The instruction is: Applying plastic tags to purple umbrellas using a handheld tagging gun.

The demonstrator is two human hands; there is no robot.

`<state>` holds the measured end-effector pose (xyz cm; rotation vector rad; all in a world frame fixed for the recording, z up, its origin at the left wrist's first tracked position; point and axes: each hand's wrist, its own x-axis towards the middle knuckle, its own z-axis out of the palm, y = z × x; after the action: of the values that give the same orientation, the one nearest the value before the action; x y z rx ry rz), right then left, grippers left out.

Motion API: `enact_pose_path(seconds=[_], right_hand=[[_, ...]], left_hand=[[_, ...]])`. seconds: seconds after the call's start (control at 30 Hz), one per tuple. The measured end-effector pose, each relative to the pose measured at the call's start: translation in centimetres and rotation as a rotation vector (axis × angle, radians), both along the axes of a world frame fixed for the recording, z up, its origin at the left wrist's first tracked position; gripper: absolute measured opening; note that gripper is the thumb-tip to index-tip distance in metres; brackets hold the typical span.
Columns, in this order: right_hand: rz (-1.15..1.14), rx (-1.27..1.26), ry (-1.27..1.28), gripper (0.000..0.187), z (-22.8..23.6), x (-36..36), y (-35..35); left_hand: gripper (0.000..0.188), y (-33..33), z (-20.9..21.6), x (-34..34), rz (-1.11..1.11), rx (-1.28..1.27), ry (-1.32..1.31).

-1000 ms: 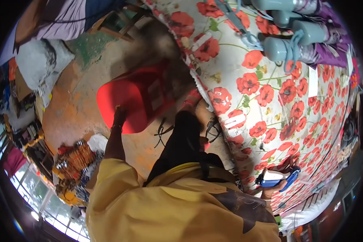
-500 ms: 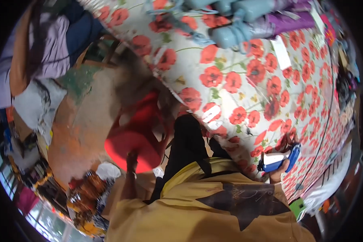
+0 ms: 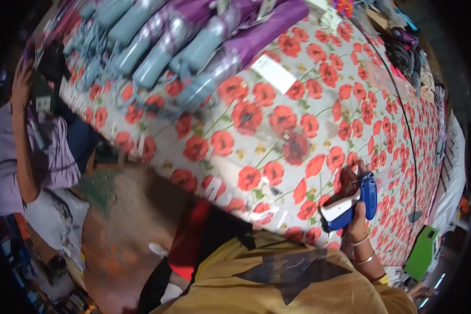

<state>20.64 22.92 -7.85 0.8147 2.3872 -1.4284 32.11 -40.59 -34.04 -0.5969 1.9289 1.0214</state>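
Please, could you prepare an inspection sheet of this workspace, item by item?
Surface: table cover with red poppies.
Work things: blue-and-white device, held above the cover.
Clutter: purple wrapped items with grey-blue handles, bunched together; white card near them.
Hands: right hand grips the device; left hand not in view.
Cables: black cable running along the cover.
Surroundings: person in lilac clothing at left; red object, partly hidden, below the table edge.
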Motion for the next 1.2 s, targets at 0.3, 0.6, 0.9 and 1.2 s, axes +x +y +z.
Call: enact_pose_path(seconds=[0.3,0.6,0.9,1.2], right_hand=[[0.467,0.348,0.517,0.062,5.0,-6.6,-7.5],[0.315,0.252,0.630,0.056,2.5,-6.0,-5.8],[-0.222,-0.572,0.678,0.052,2.2,-4.3,-7.0],[0.126,-1.005,0.811,0.029,5.7,6.0,-19.6]], left_hand=[[0.044,2.3,3.6,-13.0,-0.135,0.161,-0.061],[0.052,6.8,18.7,-14.7,-0.366,0.364,-0.197],[0.060,24.0,33.5,-15.4,-0.224,1.450,0.169],[0.029,27.1,33.3,-15.9,0.040,1.278,0.626]])
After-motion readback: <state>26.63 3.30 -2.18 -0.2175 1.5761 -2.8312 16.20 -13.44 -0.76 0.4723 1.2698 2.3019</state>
